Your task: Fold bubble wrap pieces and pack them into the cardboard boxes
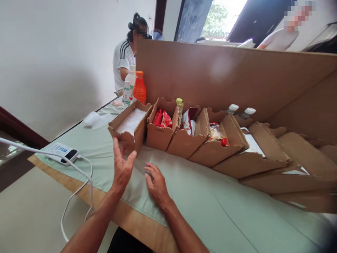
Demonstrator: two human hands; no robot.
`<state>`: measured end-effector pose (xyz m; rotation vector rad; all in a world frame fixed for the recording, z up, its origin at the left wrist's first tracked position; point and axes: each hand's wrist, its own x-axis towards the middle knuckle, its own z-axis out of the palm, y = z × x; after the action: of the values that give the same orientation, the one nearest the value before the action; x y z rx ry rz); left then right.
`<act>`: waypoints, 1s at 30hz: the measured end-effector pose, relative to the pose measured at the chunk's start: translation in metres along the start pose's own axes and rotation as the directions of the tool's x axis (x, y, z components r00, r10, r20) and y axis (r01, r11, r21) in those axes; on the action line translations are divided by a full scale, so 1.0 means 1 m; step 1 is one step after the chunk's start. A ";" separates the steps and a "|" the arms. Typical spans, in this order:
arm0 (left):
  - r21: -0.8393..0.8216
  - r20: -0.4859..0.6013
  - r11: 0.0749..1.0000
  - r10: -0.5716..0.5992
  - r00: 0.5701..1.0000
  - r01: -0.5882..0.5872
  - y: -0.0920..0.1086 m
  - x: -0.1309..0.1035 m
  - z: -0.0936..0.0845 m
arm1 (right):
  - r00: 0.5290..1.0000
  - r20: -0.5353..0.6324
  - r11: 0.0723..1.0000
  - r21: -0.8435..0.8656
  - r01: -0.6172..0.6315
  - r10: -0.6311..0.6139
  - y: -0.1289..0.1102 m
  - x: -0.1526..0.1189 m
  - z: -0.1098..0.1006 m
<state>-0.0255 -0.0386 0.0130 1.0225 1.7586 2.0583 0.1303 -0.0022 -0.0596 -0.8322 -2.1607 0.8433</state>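
Note:
My left hand (123, 167) is open, fingers apart, at the near end of the leftmost cardboard box (125, 140), which has bubble wrap (132, 121) in it. Its fingertips reach the box's front wall. My right hand (156, 181) is just above the green cloth (184, 182), in front of the gap beside that box. Its fingers are slightly curled and apart, with nothing seen in them. A second box (158, 137) to the right has red packets (163, 118) inside. Further boxes lean in a row toward the right, with packets and bottles among them.
An orange bottle (139, 88) and clear bottles stand behind the leftmost box. A white power bank (61, 153) with a looping cable lies at the left edge. A tall cardboard panel (223, 77) rises behind the row. One person sits beyond; another is at upper right.

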 end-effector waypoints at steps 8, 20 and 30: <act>0.283 0.395 0.959 -0.151 0.906 0.037 -0.042 -0.027 0.022 | 1.000 -0.011 0.998 0.056 0.030 -0.030 -0.005 0.004 -0.004; 0.369 0.421 0.924 -0.066 0.905 -0.104 -0.041 -0.080 -0.012 | 0.982 0.185 0.986 -0.152 0.066 -0.038 -0.021 0.003 -0.007; 0.351 0.379 0.926 -0.006 0.925 -0.137 -0.044 -0.071 -0.023 | 0.969 0.248 0.931 -0.354 0.086 0.005 -0.076 -0.090 0.001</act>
<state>0.0000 -0.0877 -0.0534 1.4867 1.9564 1.4513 0.1580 -0.1144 -0.0343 -0.8936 -2.5951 0.5534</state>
